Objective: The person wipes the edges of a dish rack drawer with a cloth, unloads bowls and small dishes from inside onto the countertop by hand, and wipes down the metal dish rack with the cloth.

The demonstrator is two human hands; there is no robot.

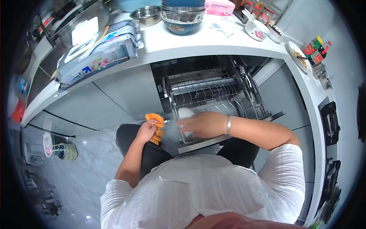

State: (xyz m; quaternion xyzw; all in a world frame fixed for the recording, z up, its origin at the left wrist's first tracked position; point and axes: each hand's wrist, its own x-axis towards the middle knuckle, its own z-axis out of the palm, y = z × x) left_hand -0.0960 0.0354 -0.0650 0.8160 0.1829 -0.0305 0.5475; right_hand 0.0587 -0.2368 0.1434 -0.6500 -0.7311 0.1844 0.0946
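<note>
1. The drawer [200, 145] was already pulled out from under the counter [164, 47], so that part was done. It stuck out between the person's knees.
2. The left hand [146, 131] was closed around a bunched orange cloth [155, 118]. The cloth poked out above and below the fingers, just left of the drawer.
3. The right hand [207, 124] reached over the near left part of the wire rack [207, 91]. Its fingers were a bit bent and spread, right over a white dish [185, 113].
4. The white dish was inside the rack, partly hidden by that hand. I could not tell if the fingers gripped it or only touched it.
5. The dish had not been lifted out, and the cloth was not on it. So the job with this dish looked not yet finished.
6. Some shiny metal utensils [247, 77] were on the right side of the rack. No hand was on them.
7. Up on the counter sat a stack of bowls [182, 27] and a flowered bowl [257, 32]. Both hands were well away from these.
8. How many more dishes were left in the rack was too hard to count.
</note>
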